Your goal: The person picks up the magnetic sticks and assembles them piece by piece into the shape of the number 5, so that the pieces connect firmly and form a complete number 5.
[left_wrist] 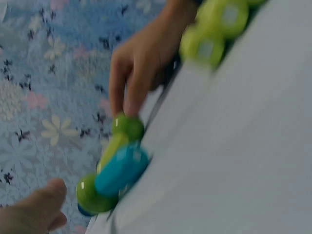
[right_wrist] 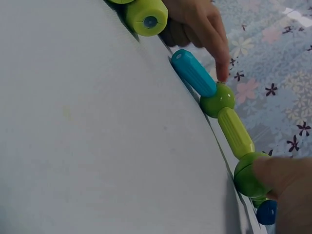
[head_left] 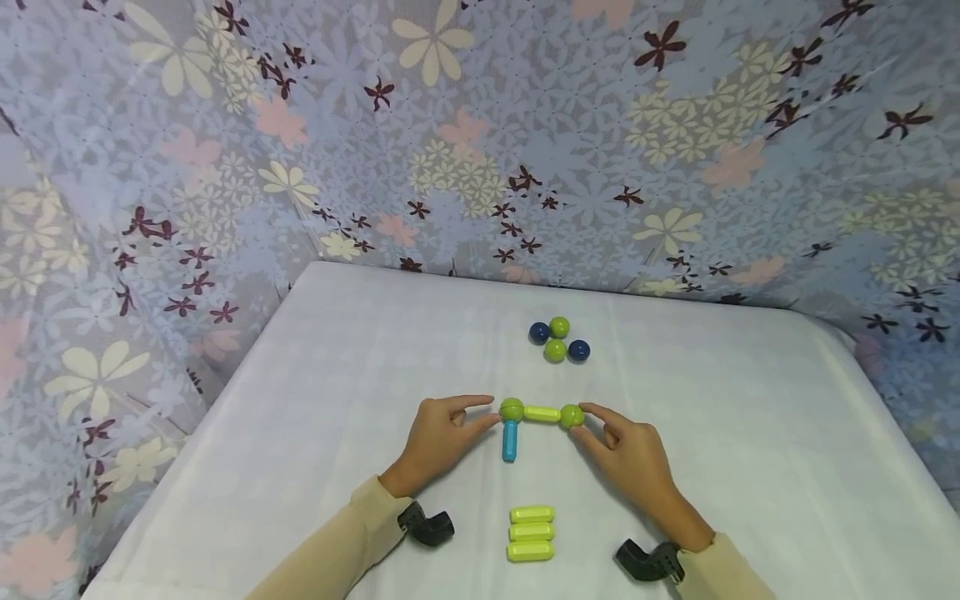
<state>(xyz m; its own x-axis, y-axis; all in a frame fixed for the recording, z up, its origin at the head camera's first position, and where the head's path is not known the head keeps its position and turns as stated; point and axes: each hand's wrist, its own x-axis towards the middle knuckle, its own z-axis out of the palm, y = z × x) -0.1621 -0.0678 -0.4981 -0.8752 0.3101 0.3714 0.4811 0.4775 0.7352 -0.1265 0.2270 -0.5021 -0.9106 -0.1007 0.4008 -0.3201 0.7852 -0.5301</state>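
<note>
Nearest on the white cloth [head_left: 315,375], three lime rods [head_left: 532,532] are laid side by side. Beyond them, in mid-cloth, a blue rod [head_left: 510,442] is joined to the left ball [head_left: 512,408], which is linked by a fourth lime rod [head_left: 542,414] to the right ball [head_left: 572,416]. The right ball is pinched between thumb and forefinger of the right hand [head_left: 633,462]. The left hand [head_left: 438,437] is held with thumb and forefinger spread beside the left ball; whether contact is made by the thumb cannot be told. All pieces are judged light, stiff and smooth, with joints liable to part if twisted; balls are best gripped across the widest part, rods at mid-length. Farther off, four loose balls [head_left: 556,351] are grouped, two green, two navy, before a flowered backdrop [head_left: 450,167].
</note>
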